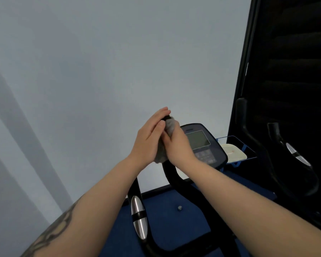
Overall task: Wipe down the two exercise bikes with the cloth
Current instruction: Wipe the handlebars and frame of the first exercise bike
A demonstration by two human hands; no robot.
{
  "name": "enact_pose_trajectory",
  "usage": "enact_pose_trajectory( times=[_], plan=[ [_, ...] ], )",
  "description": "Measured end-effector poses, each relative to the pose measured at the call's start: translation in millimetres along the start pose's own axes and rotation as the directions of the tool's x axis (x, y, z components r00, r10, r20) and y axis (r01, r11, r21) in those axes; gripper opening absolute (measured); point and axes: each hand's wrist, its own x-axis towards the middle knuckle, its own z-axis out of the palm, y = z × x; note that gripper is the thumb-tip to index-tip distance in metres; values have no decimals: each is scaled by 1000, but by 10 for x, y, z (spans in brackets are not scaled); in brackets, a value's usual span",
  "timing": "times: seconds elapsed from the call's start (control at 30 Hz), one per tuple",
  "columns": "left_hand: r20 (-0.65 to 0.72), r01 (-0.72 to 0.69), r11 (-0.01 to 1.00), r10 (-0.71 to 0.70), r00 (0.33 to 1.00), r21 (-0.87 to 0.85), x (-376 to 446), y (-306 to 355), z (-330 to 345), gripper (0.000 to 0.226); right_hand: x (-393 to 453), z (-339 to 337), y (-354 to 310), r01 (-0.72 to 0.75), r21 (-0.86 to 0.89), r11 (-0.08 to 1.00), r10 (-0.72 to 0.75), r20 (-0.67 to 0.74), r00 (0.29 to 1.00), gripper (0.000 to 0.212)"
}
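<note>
Both hands w/ cloth (pixel 170 125) on bike handlebar (pixel 171 175).

Pale blue-grey wall (pixel 100 71) filled most of what I saw, dark blue floor (pixel 165 219) below it, small grey knob-like bit (pixel 179 207) lay on that floor, blue wire rack (pixel 248 148) held a cream tray (pixel 233 152), black shutter-like panel (pixel 295 62) stood at right.

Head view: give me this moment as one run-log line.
step: wiping handlebar end | cloth: grey, wrapped round bar tip | right hand: grips cloth | left hand: fingers straight, pressed on cloth | console: behind hands
</note>
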Motion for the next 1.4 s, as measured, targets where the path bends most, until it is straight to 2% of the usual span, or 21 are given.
enact_pose_trajectory(
  times=[0.1, 0.2, 0.3, 0.4, 0.47, 0.53, 0.6, 0.67, 0.73, 0.8, 0.87, 0.93, 1.0, 1.07, 1.2, 1.3, 1.37, 1.4],
  plan=[
    [11, 6, 1000, -6, 1000, 20, -58, 14, 33, 37, -165, -59, 163, -58, -178, 982, 67, 50, 996, 21],
    [22, 36, 998, -37, 999, 42, -187, 8, 11, 42, -315, -287, 276, -160, -386, 908, 255, 209, 944, 34],
    [31, 113, 993, -114, 993, 37, -484, -44, -8, 53, -230, -570, 179, -63, -592, 803, 334, 359, 872, 35],
    [12, 182, 977, -185, 983, 113, -852, -133, 67, 56, -130, -542, 35, -75, -537, 840, 300, 345, 889, 45],
    [-53, 188, 961, -181, 982, 205, -1011, -170, 131, 53, -236, -298, 55, -111, -494, 863, 289, 301, 909, 50],
    [-151, 199, 949, -165, 975, 244, -1097, -170, 165, 53, -424, -105, 149, -168, -439, 883, 276, 194, 941, 46],
    [-242, 203, 940, -136, 961, 276, -1162, -157, 179, 49, -575, -148, 216, -171, -428, 888, 257, 153, 954, 41],
    [-265, 192, 928, -107, 958, 319, -1237, -154, 186, 46, -688, -349, 279, -64, -535, 842, 219, 231, 948, 35],
    [-236, 199, 906, -115, 965, 373, -1317, -156, 198, 45, -753, -600, 314, 22, -618, 786, 253, 354, 901, 24],
    [-192, 179, 869, -99, 976, 462, -1375, -161, 216, 45, -679, -773, 278, 41, -659, 751, 347, 448, 824, 30],
    [-155, 153, 828, -80, 985, 540, -1385, -162, 232, 45, -543, -748, 228, -19, -602, 798, 388, 490, 781, 35],
    [-156, 157, 817, -83, 984, 555, -1379, -155, 239, 44, -561, -574, 256, -104, -454, 885, 340, 478, 810, 32],
    [-174, 161, 817, -76, 982, 553, -1371, -147, 235, 41, -725, -406, 381, -158, -358, 920, 294, 366, 883, 29],
    [-186, 173, 815, -81, 979, 553, -1368, -147, 233, 39, -914, -452, 436, -120, -408, 905, 256, 299, 919, 32],
    [-217, 190, 834, -87, 972, 517, -1373, -172, 222, 37, -1272, -804, 511, -22, -396, 918, 173, 349, 921, 32],
    [-227, 197, 822, -84, 970, 534, -1384, -170, 249, 37, -1547, -998, 563, 138, -543, 829, 67, 341, 938, 29],
    [-207, 191, 805, -87, 975, 562, -1399, -135, 284, 36, -1462, -1028, 524, 110, -610, 785, 128, 334, 934, 29],
    [-199, 192, 803, -94, 976, 565, -1405, -111, 306, 34, -1360, -990, 486, 45, -608, 793, 198, 326, 924, 33]
  ],
)
